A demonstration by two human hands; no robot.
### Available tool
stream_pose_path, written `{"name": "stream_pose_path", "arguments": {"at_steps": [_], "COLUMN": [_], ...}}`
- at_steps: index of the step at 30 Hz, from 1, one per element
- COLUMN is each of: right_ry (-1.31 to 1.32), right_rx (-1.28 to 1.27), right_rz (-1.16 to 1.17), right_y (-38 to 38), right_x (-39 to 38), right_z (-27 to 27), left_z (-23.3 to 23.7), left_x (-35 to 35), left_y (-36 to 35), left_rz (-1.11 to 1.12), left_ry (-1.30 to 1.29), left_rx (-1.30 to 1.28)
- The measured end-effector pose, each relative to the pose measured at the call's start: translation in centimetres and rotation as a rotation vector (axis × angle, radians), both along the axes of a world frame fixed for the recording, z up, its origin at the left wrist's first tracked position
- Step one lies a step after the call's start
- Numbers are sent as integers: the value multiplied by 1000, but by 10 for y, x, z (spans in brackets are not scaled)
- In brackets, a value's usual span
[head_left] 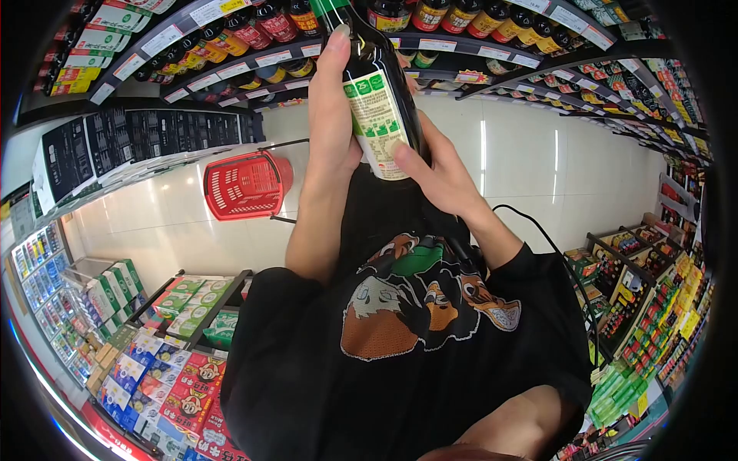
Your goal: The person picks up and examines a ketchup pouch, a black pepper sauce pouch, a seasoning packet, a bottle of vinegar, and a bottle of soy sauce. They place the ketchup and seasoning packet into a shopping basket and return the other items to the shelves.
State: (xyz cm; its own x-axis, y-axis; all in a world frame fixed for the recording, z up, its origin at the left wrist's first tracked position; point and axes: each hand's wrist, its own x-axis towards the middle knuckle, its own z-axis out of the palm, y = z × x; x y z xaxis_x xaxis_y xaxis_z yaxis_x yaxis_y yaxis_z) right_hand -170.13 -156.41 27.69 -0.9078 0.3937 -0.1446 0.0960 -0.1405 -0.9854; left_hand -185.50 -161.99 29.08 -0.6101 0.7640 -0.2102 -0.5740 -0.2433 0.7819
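My left hand [332, 115] is wrapped around the side of a tall dark glass bottle with a white and green paper label [378, 115], thumb lying up along the glass. My right hand [442, 173] cups the bottle's base, fingers closed behind it and thumb pressed on the label's lower edge. Both hands have a firm hold and lift the bottle in front of my chest, tilted, with its neck towards the shelves. I judge this to be the inspecting step, label turned to me for reading. Whatever comes next calls for a steady two-handed grip, as the glass is smooth and looks heavy. The label carries green squares with white characters and lines of fine print, all too small to read. Below is my black T-shirt with a cartoon animal print [430, 307], and a thin black cable [538, 230] runs by my right arm. A red plastic shopping basket [246, 184] stands on the pale glossy floor [538, 169]. Shelves of dark sauce bottles with red labels [254, 31] and white price tags, which I cannot read, curve above.
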Motion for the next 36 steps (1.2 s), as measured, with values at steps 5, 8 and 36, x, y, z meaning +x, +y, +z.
{"name": "stream_pose_path", "arguments": {"at_steps": [5,8,36], "right_ry": [14,33,276], "right_rx": [-34,-160,-1103], "right_rz": [-37,-35,290], "right_y": [-3,-1,1], "right_x": [1,4,5], "right_z": [9,10,0], "left_z": [8,12,-18], "left_x": [6,8,2], "left_y": [0,1,16], "left_rz": [-15,-42,-250], "left_ry": [38,-7,-509], "left_rx": [-36,-14,724]}}
